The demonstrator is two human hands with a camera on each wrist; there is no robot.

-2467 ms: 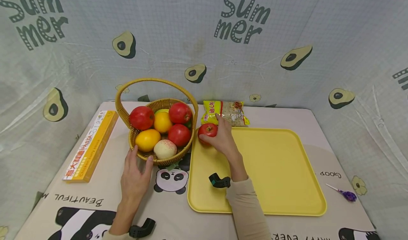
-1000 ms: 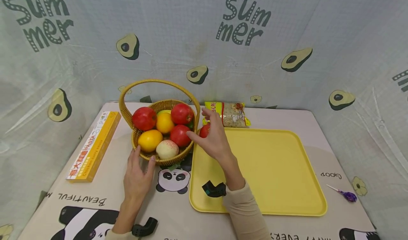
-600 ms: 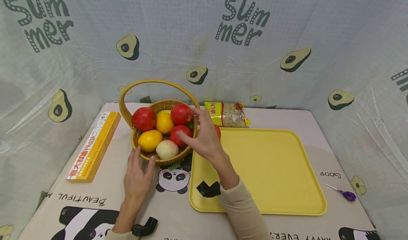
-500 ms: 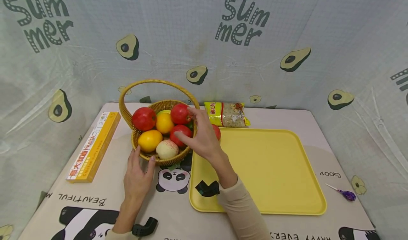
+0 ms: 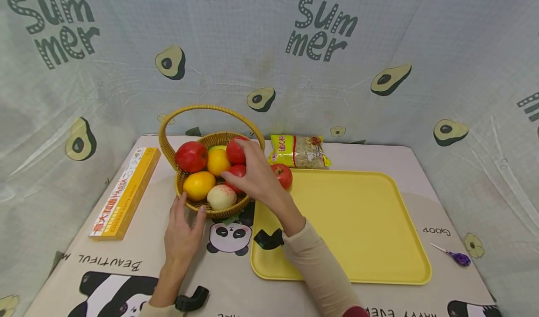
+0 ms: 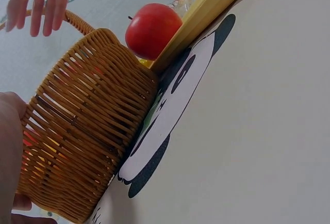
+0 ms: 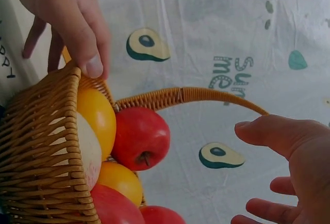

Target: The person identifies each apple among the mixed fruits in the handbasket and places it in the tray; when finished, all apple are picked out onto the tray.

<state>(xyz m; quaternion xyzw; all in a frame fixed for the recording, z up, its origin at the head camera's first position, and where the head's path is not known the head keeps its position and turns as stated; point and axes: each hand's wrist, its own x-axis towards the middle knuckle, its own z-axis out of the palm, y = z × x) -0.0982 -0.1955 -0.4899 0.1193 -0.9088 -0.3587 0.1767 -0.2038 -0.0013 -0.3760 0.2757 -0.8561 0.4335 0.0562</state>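
Note:
A wicker basket (image 5: 230,211) with an arched handle holds red apples (image 5: 191,157), a yellow fruit (image 5: 199,186), an orange (image 5: 218,162) and a pale peach (image 5: 221,197). My left hand (image 5: 183,237) rests against the basket's near left side, its thumb and fingertips at the rim. Above the basket's right side hovers my right hand (image 5: 258,176), thumb and fingers spread over two red apples. In the right wrist view nothing lies between that hand's thumb (image 7: 252,131) and fingers. Another red apple (image 5: 283,175) sits at the tray's back left corner, beside the basket.
The yellow tray (image 5: 358,228) lies right of the basket. Behind it is a bag of pasta (image 5: 300,151). A yellow pasta box (image 5: 126,193) lies at the left, a purple lollipop (image 5: 459,258) at the far right. The basket handle (image 5: 206,106) arches over the fruit.
The right hand has left the apple on the tray corner and moved left over the basket's fruit. That apple stays on the tray. My left hand keeps its place on the basket.

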